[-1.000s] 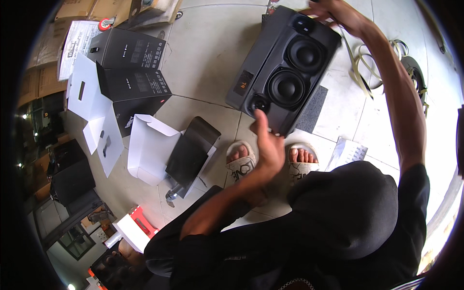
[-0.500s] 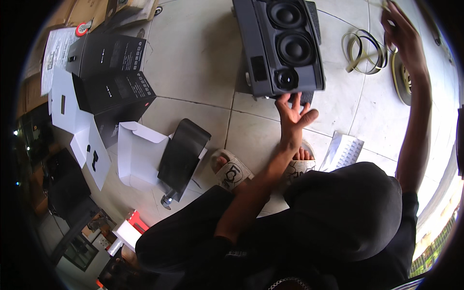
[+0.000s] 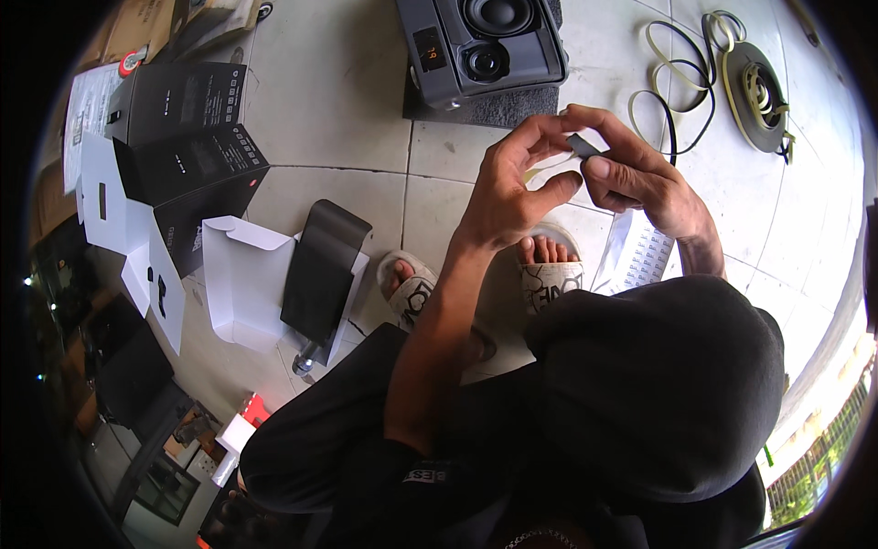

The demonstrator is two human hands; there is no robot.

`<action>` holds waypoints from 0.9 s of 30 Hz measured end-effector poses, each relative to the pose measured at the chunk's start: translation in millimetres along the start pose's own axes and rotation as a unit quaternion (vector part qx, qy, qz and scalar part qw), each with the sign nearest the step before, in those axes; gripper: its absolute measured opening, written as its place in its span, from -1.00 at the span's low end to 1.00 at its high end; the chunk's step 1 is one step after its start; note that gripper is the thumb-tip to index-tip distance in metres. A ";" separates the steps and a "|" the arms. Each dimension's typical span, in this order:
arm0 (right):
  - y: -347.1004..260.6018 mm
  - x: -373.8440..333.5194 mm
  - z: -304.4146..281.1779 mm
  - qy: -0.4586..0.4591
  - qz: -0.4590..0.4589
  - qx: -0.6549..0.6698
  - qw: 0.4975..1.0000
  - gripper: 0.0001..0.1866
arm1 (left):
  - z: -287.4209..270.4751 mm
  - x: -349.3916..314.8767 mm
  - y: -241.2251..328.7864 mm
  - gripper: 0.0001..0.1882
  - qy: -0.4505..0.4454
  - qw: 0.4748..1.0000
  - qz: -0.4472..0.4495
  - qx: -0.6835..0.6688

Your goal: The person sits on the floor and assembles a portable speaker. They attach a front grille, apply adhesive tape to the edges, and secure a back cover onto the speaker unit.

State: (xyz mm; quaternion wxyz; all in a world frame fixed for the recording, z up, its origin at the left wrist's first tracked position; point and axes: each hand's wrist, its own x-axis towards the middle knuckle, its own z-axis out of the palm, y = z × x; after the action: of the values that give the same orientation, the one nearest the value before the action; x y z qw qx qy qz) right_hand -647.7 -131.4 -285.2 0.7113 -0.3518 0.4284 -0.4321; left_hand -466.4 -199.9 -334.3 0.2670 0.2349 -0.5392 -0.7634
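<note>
My right hand [image 3: 649,174] pinches a short dark grey end of foam tape [image 3: 583,146] between thumb and fingers. Facing it, my left hand [image 3: 517,183] is curved, its thumb apart from its fingers and its fingertips close to the right index finger. A thin pale strip [image 3: 553,166] shows between the two hands; whether the left fingers touch it is hard to see. Beyond them, a dark grey speaker box [image 3: 512,69] with round drivers and a lit small display [image 3: 428,50] lies on a black textured pad [image 3: 512,108].
Loose loops of black-and-cream tape [image 3: 654,96] and a tape roll [image 3: 757,96] lie at the right. A printed label sheet [image 3: 636,252] is beside my sandalled foot [image 3: 553,265]. Leftward stand an opened black carton [image 3: 197,156], a white box insert [image 3: 242,284] and a black panel [image 3: 325,265].
My left hand has left the speaker's near edge, and my right hand has come in from the far right with the tape end. The speaker's display is now lit.
</note>
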 end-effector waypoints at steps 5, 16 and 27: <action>1.3 -2.4 -3.5 0.049 0.063 -0.199 0.977 -0.75 | -7.0 -9.1 -3.7 -0.77 0.078 0.994 -0.070 0.022; 70.9 23.6 -9.2 0.172 -0.164 -0.046 0.970 -0.73 | 9.0 6.1 -52.9 -0.76 0.190 0.975 -0.006 0.114; 55.8 83.1 -9.9 0.186 -0.231 -0.558 0.775 -0.78 | -81.0 -2.5 8.2 -0.80 0.240 0.825 0.104 0.501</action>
State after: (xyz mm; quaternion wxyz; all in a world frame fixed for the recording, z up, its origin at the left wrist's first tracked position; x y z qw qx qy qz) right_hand -617.7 -187.6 -362.9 0.1751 -0.6881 0.6243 -0.3256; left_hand -410.9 -257.1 -351.3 0.3114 0.4551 -0.7874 -0.2754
